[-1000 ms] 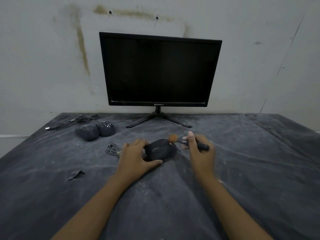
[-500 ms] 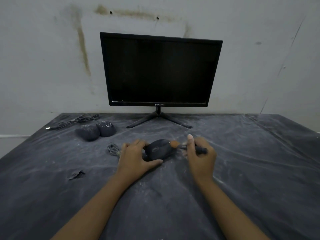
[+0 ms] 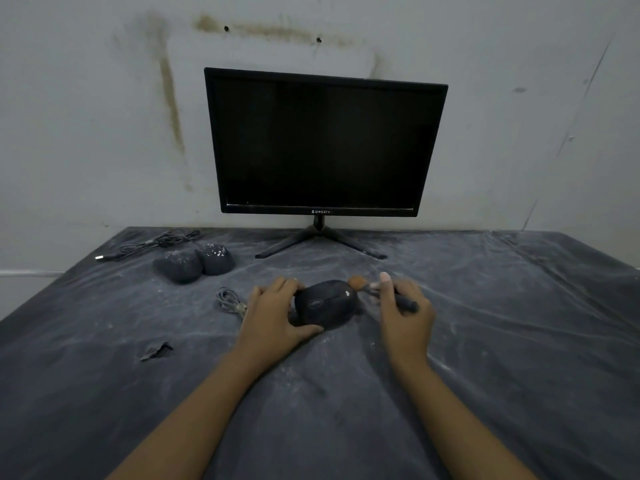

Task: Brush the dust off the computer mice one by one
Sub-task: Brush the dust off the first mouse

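A black computer mouse point(image 3: 325, 303) lies on the dusty dark table cover in front of me. My left hand point(image 3: 273, 315) grips its left side, thumb under its near edge. My right hand point(image 3: 405, 311) holds a small brush point(image 3: 356, 283) by its dark handle; the orange bristles touch the mouse's far right edge. Two more dusty mice, one grey point(image 3: 178, 266) and one speckled white point(image 3: 214, 258), sit side by side at the back left.
A black monitor point(image 3: 323, 143) on a tripod stand point(image 3: 320, 242) stands at the back against the wall. A coiled cable point(image 3: 230, 301) lies left of my left hand, another cable point(image 3: 152, 244) at the back left. A tear point(image 3: 156, 351) marks the table cover point(image 3: 502, 341).
The brush swept down onto the mouse's right side, then lifted back up to its far right edge. My left hand and the mouse stayed put.
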